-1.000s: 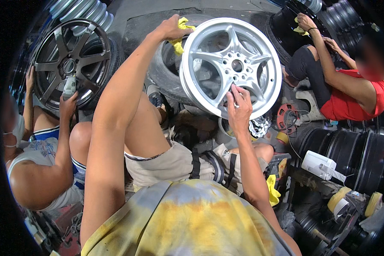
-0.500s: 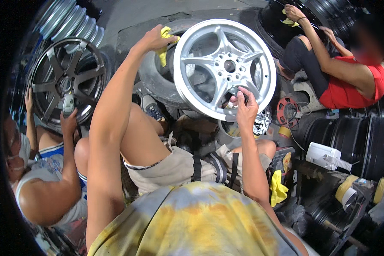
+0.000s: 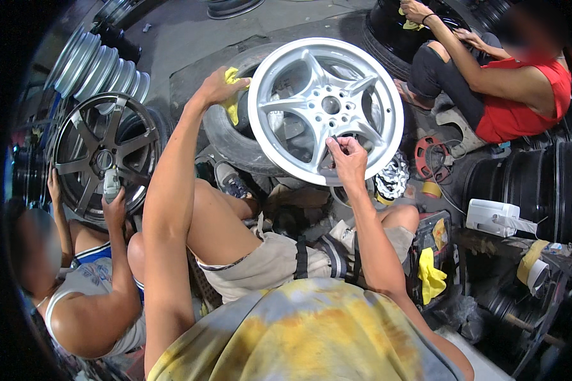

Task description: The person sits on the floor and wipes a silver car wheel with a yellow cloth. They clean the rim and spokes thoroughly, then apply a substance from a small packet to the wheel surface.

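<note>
Beside wheel rim point(image 3: 257, 124), yellow cloth point(image 3: 231, 101)

Fisheye view, its side margins curving into black. Bright light from out of view whitens my silver wheel point(image 3: 316, 75) and left arm point(image 3: 171, 197); dark rims point(image 3: 527, 184) at right sink into shadow. Two co-workers' heads point(image 3: 35, 247) are blurred.

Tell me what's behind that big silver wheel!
A grey tire sticks out past the left side of the silver wheel. Dark shapes show between the spokes, too unclear to name. The rim and spokes cover the rest.
</note>
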A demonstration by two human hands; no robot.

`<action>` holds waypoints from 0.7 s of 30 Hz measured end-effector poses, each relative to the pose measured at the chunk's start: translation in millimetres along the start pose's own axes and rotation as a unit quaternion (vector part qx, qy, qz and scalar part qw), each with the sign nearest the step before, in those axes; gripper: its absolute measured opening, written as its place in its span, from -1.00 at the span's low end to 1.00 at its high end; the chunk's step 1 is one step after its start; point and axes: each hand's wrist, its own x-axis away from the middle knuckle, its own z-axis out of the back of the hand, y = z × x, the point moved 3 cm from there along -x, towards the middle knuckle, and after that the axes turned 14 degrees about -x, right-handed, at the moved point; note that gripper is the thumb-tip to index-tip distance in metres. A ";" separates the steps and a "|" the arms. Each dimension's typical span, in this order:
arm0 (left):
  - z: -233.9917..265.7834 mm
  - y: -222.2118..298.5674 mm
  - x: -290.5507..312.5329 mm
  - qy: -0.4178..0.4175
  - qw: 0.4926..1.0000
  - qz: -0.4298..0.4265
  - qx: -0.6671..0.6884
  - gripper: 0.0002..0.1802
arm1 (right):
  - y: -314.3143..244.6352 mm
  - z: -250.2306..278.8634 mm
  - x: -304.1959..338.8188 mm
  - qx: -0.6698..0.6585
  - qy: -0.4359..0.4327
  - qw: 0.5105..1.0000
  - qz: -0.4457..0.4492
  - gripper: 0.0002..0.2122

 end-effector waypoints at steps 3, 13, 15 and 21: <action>-1.2 -2.1 -2.4 -0.010 1.000 0.000 0.003 -0.06 | -1.7 0.6 -7.7 0.029 -0.011 0.999 0.018 -0.77; -6.2 3.1 -1.9 -0.012 0.999 0.014 0.032 -0.11 | -9.2 13.4 -1.7 0.007 -0.040 0.999 0.006 -0.77; -8.4 4.9 -2.4 -0.028 0.999 0.018 0.038 -0.12 | -6.7 23.5 -3.0 0.069 -0.064 0.993 0.066 -0.79; -13.2 12.2 -9.2 -0.016 1.000 0.004 0.019 -0.14 | -25.7 39.2 11.1 -0.001 -0.046 0.999 0.001 -0.81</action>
